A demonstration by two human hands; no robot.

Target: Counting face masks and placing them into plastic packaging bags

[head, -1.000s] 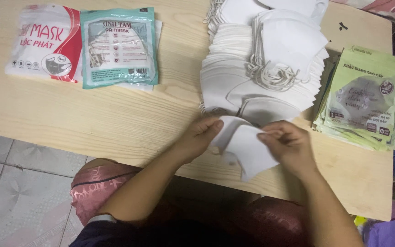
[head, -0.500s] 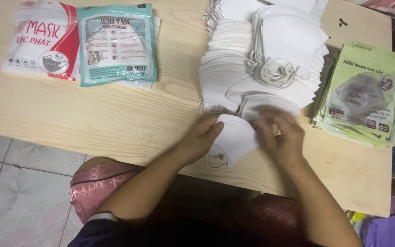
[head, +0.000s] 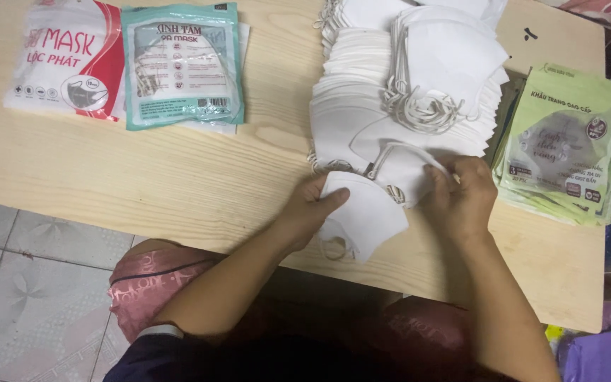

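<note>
My left hand (head: 305, 212) presses a folded white face mask (head: 365, 216) flat on the wooden table (head: 178, 184) near its front edge; an ear loop sticks out below it. My right hand (head: 461, 194) grips another white mask (head: 404, 166) at the near edge of a large stack of white masks (head: 404, 85). Both hands are close together, just in front of that stack.
A stack of pale green mask packets (head: 567, 141) lies at the right. At the far left lie a red-and-white mask packet (head: 65, 60) and a teal one (head: 182, 64). Tiled floor (head: 30, 283) shows below the table's front edge, and a pink cushion (head: 150, 283) sits under it.
The mask that both hands held near the table's edge now lies flat under my left hand. My right hand has moved up to the stack and closed on another mask.
</note>
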